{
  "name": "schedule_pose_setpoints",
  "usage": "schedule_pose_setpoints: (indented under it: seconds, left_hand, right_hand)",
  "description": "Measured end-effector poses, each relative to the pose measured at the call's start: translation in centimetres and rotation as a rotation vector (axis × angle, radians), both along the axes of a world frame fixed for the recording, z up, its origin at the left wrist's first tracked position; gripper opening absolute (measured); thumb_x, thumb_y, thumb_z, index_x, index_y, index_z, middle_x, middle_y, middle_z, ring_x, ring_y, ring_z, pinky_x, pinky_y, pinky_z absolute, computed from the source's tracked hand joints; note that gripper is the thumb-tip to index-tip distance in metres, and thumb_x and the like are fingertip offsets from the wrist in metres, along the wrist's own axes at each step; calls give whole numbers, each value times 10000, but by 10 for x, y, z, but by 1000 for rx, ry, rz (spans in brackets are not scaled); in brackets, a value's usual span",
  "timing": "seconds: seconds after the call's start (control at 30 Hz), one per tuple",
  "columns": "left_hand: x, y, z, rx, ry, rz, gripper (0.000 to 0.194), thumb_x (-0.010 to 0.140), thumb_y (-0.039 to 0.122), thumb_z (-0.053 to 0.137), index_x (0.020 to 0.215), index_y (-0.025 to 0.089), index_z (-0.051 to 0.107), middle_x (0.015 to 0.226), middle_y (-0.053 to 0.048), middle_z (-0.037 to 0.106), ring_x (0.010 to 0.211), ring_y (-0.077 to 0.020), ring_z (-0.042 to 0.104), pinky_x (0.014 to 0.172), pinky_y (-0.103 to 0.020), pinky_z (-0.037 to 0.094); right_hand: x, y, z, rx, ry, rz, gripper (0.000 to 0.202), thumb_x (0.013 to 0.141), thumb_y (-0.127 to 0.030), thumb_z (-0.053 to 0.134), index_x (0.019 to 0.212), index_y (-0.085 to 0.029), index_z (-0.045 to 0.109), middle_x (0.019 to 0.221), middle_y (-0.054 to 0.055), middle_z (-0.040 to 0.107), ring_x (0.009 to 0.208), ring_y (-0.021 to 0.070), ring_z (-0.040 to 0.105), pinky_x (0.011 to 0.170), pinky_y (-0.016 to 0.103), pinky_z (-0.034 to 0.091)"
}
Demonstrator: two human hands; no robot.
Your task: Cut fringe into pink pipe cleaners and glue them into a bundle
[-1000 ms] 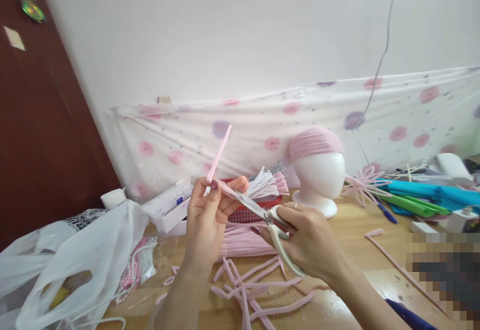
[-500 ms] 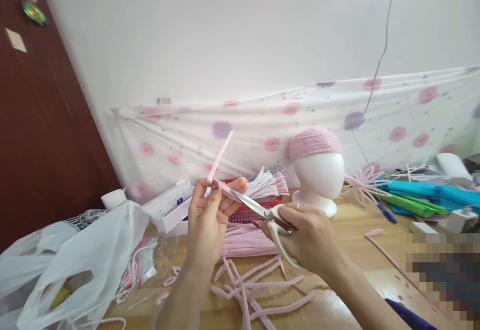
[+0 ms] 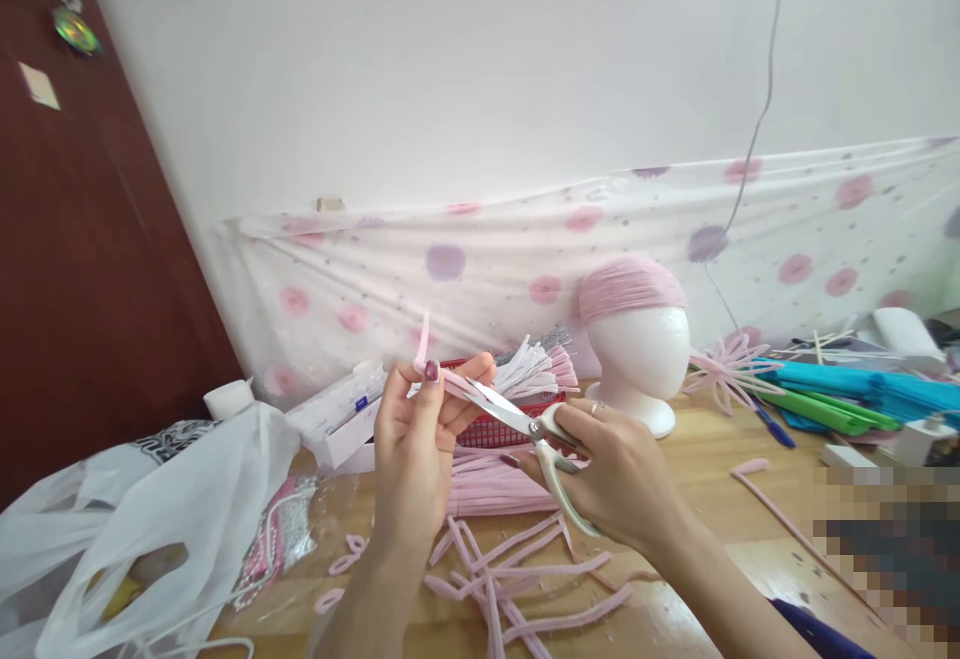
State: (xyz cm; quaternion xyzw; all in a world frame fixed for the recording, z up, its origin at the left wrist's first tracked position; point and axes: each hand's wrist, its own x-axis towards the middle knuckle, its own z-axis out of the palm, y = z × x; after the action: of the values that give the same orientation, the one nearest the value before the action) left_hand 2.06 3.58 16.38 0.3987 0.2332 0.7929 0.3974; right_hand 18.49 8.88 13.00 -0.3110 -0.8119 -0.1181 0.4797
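While a pink stem (image 3: 422, 343) is sitting bent between the hands, one end pointing up above the left thumb and the other slanting down toward the right, scissors (image 3: 535, 428) are lying at its lower stretch with their tips slightly parted. The left hand (image 3: 412, 429) is pinching the stem at its bend between thumb and forefinger, its other fingers curling loosely behind. The right hand (image 3: 611, 464) is gripping the scissors, whose handles are standing a little apart; whether the blades are biting the fuzz is too small to tell.

For tidy trimming, the pinch should probably be staying firm and close to the cut, the blades running at a shallow slant and taking small nips. Because the tips are overlapping the left fingers in view, those fingers would best be keeping out of the blades' line.

Beyond the hands, a red basket (image 3: 487, 431) is standing behind the blades, and a pink bundle (image 3: 499, 484) is lying below them. Just past the right hand, a foam head (image 3: 645, 364) is limiting forward reach. Loose stems (image 3: 517, 571) are crisscrossing between the forearms, and a bag (image 3: 161, 509) is crowding the left. Right of the right hand, the table (image 3: 705, 474) is offering the widest sweep; its near edge is not showing.
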Motion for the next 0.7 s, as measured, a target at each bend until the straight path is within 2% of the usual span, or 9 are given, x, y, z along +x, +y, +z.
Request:
schedule_pose_setpoints:
  seconds: [0.13,0.37,0.5,0.57,0.7]
  left_hand:
    - [2,-1,1,-4,-12,-8,278,801,343,739,800,204,498,848,-69,796,921,-256,750,802,-366,596]
    - [1,1,0,-15,2,4,269,820,345,718,785,205,491,871,-80,799,931,-218,748,814,-288,577]
    - [0,2,-1,-24,12,13,280,809,361,729,789,205,497,891,-81,798,928,-216,748,825,-291,571]
    - [-1,3,-1,-25,6,9,273,813,359,725,795,205,500,891,-72,798,912,-214,752,818,-295,573]
    - [-3,4,-1,31,-7,-40,235,844,322,700,808,205,500,910,-77,796,951,-211,743,865,-331,567]
  right_hand:
    - [-1,2,-2,67,30,18,405,812,-401,634,561,-202,388,505,-34,458,455,83,374,471,209,260]
    - [-1,4,-6,54,28,46,412,819,-377,641,563,-204,368,506,-38,433,479,89,356,487,224,251]
    - [0,5,-8,24,48,78,431,828,-367,636,572,-208,327,503,-49,390,480,85,321,481,230,232]
    - [1,5,-7,-63,59,120,470,822,-383,644,571,-212,286,504,-61,335,482,81,283,471,230,219]
    - [4,4,-2,-385,35,234,515,776,-409,694,578,-214,261,541,-74,268,523,82,246,465,224,198]
